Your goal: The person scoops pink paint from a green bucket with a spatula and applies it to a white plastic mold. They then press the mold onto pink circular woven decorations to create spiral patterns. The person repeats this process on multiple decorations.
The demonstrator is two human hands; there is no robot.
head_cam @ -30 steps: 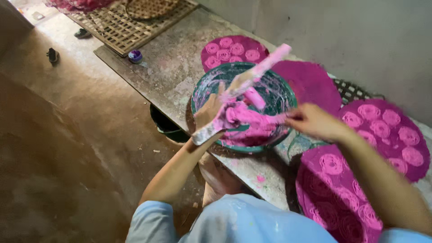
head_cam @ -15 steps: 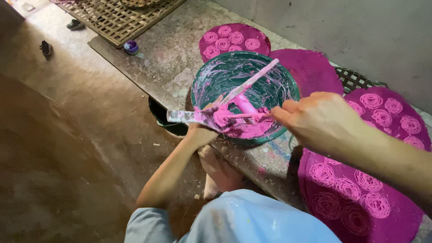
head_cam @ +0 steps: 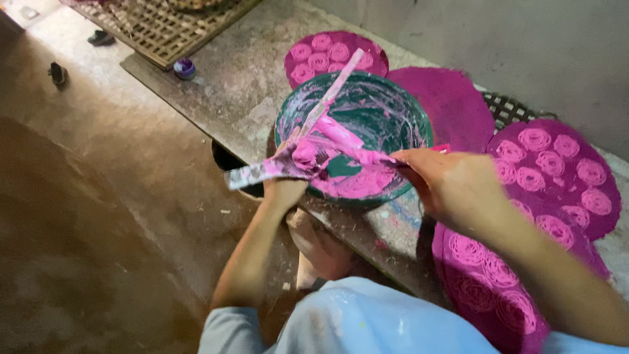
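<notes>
A green bowl [head_cam: 386, 108] smeared with pink paste sits on a stone slab. My left hand [head_cam: 285, 187] grips a paste-covered flat stick [head_cam: 259, 174] at the bowl's near rim, with a lump of pink paste [head_cam: 308, 154] on it. A second long stick [head_cam: 334, 88] leans across the bowl. My right hand [head_cam: 452, 183] holds a thin tool whose tip pulls a pink strand [head_cam: 363, 155] of paste from the lump; the tool itself is mostly hidden by my fingers.
Round magenta trays with coiled pink spirals lie around the bowl: one behind [head_cam: 327, 52], one at right [head_cam: 557, 174], one near right [head_cam: 485, 282], plus a plain magenta disc [head_cam: 452, 101]. A woven mat [head_cam: 164, 26] and small purple cap [head_cam: 185, 67] lie far left.
The view has shifted closer. My left hand has lowered the flat stick toward the bowl's near rim, and my right hand has drawn the paste strand out to the right.
</notes>
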